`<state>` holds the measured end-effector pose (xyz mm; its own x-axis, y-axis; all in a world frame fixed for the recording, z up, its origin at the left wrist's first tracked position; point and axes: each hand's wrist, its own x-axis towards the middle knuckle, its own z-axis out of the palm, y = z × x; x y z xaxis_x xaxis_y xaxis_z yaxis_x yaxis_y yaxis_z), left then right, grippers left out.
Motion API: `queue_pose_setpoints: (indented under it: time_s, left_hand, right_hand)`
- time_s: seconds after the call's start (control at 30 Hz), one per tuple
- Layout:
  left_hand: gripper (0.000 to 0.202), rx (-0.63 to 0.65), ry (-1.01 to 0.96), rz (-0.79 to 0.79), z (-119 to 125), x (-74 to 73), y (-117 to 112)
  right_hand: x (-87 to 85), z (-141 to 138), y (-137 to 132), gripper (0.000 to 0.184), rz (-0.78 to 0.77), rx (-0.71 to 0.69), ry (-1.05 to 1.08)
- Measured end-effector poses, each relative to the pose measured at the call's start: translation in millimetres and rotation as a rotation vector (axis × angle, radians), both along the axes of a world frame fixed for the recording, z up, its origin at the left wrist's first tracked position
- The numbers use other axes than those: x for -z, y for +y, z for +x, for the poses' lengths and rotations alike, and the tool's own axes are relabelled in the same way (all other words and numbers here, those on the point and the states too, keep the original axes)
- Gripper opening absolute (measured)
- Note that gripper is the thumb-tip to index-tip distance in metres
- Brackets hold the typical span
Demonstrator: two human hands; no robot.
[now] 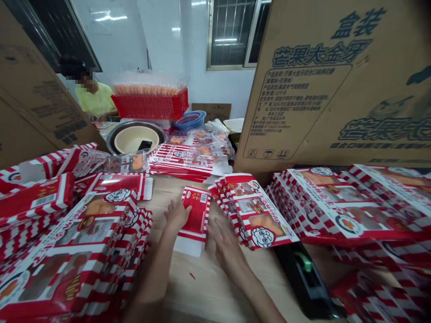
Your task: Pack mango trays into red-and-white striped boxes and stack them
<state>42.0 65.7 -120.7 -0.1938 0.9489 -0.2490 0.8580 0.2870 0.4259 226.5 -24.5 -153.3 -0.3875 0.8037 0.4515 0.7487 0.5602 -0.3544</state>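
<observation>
A flat red-and-white striped carton (195, 215) lies upright on the pale wooden table (208, 291) between my hands, with a white flap showing below it. My left hand (177, 214) grips the carton's left edge. My right hand (225, 246) lies against its lower right side, fingers spread, and I cannot tell whether it grips. Just right of the carton leans a stack of printed flat cartons (256, 215). A larger heap of the same cartons (70, 242) fills the left side, and another (340, 206) lies at the right.
A large cardboard box (336, 80) stands upright at the right, and another (33, 94) at the left. A black tape dispenser (305, 278) lies at the lower right. Farther off are a red basket (150, 106), a metal bowl (136, 137) and a person in a yellow shirt (94, 98).
</observation>
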Motion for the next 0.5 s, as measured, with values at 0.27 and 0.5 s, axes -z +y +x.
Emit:
queue_pose_setpoints:
  time_s: [0.27,0.5]
  left_hand:
    - [0.028,0.099,0.001,0.02,-8,-28.6,61]
    - [0.038,0.045,0.087,0.333,27,-49.3,160]
  right_hand:
    - [32.5,10,-4,0.048,0.114,-0.099,-0.081]
    - [-46.2,35,-43,0.021,0.163,-0.178,0.123]
